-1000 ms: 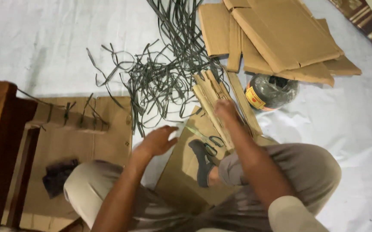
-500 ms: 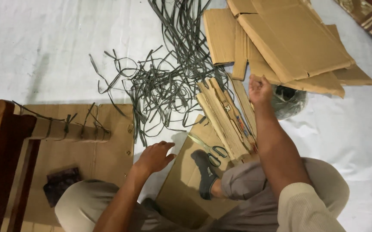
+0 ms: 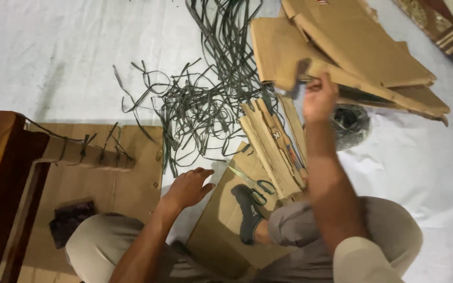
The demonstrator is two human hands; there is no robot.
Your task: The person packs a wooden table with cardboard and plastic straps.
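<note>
White sheeting (image 3: 53, 52) covers the floor in the head view, with a tangle of grey straps (image 3: 205, 94) spread across it. One cardboard-wrapped roll (image 3: 87, 152) is seen already tied with straps; a bundle of cut cardboard strips (image 3: 271, 139) lies untied beside the scissors (image 3: 255, 187). A flattened cardboard sheet (image 3: 289, 63) is pinched at its near edge by the right hand (image 3: 319, 97), lifted off the stack. The left hand (image 3: 190, 187) rests on a floor cardboard panel (image 3: 221, 220), fingers loosely spread.
</note>
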